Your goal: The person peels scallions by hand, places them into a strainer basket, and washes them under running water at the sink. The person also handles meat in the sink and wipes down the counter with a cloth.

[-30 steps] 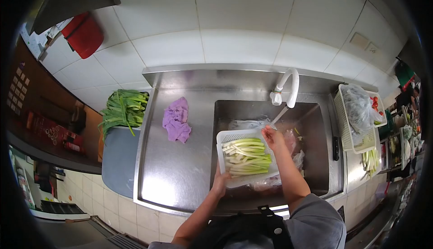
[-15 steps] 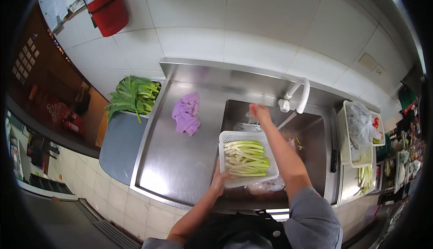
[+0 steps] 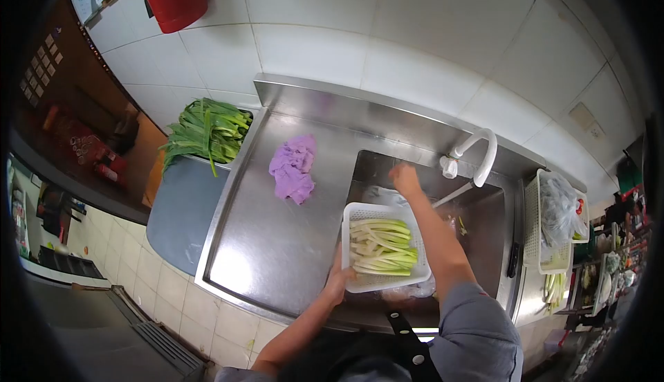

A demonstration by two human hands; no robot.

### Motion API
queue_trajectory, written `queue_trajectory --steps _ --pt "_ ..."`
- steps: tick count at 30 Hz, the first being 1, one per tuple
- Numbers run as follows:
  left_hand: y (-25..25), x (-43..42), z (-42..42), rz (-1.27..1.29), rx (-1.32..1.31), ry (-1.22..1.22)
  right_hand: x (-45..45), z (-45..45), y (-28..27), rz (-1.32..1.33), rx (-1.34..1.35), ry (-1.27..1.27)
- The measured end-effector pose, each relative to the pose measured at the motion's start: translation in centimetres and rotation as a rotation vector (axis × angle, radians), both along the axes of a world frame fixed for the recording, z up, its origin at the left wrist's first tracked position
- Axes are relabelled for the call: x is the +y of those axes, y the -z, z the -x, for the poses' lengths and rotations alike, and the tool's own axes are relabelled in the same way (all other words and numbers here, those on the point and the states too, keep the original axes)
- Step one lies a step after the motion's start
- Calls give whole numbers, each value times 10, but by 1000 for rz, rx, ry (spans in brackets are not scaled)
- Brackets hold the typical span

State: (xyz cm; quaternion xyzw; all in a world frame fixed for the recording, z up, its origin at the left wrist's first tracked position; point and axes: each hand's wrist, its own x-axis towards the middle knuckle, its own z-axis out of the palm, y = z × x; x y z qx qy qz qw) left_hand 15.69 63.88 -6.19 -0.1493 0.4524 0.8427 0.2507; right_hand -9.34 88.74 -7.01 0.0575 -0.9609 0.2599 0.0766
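Trimmed spring onion stalks (image 3: 384, 245) lie side by side in a white plastic basket (image 3: 389, 210), held over the near left part of the steel sink (image 3: 477, 243). My left hand (image 3: 337, 282) grips the basket by its left side, near the lower corner. Beyond the basket's far edge, my right hand (image 3: 406, 177) hovers over the sink with its fingers curled closed; whatever may be in them is hidden. Clear plastic (image 3: 382, 196) lies in the sink below that hand, and more plastic (image 3: 409, 290) shows under the basket.
Water runs from the white tap (image 3: 488, 157) into the sink. On the left drainboard (image 3: 263, 243) is a crumpled purple cloth (image 3: 294, 168). Green leaves (image 3: 209, 133) fill a container at far left. To the right stand a basket (image 3: 531, 226) with a plastic bag (image 3: 557, 209) and a black-handled tool (image 3: 513, 254).
The camera view has shifted slightly. My left hand keeps its hold on the basket. My right hand has turned a little and stays beyond the basket's far edge.
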Motion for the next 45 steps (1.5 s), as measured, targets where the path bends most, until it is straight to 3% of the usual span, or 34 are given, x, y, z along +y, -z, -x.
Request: queue_trajectory --steps 5,7,11,14,16,17,19,20,22,26,28,30,33,35,37,39,40,42,43,45 --pt "-17 4 13 33 7 23 43 -94 -1 362 -327 330" --pt "-27 3 17 37 -4 49 66 -126 -11 1136 -424 436" --pt "-16 9 19 -26 75 28 99 -142 -16 1091 -427 375" --pt "-20 13 22 -30 65 49 88 -131 -41 1303 -341 412" --pt "-22 16 21 -27 64 37 70 -123 -55 1780 -338 687" --pt "-22 16 20 -27 69 33 74 -117 -39 1781 -338 680" --pt "-22 14 19 -51 70 45 91 -94 14 2174 -235 771" --pt "-25 13 18 -49 74 35 92 -92 14 2174 -245 760" --pt "-31 12 13 2 61 40 88 -87 10 2442 -163 1009" --pt "-38 10 6 -26 68 2 80 -85 1 2399 -67 1011" --pt "-38 8 6 -35 148 22 88 -86 18 2422 -196 685" --pt "-34 8 5 -43 148 13 80 -78 31 2394 -110 733" --pt "-33 9 4 -49 126 10 50 -56 0 2384 -71 832" --pt "-31 9 4 -42 106 14 35 -15 -26 2565 -34 893" --pt "-25 8 4 -25 108 10 20 20 -69 2598 -73 657" --pt "-26 7 3 -32 125 -6 22 52 -91 2210 -134 456" --pt "-28 7 1 -43 136 -17 25 64 -92 2210 -140 462" --pt "-34 6 -2 -43 126 -31 26 82 -92 1828 -192 658" --pt "-35 5 0 -47 122 -46 16 79 -85 1826 -196 652" --pt "-26 7 2 1 126 -55 -23 57 -56 1296 -145 456"
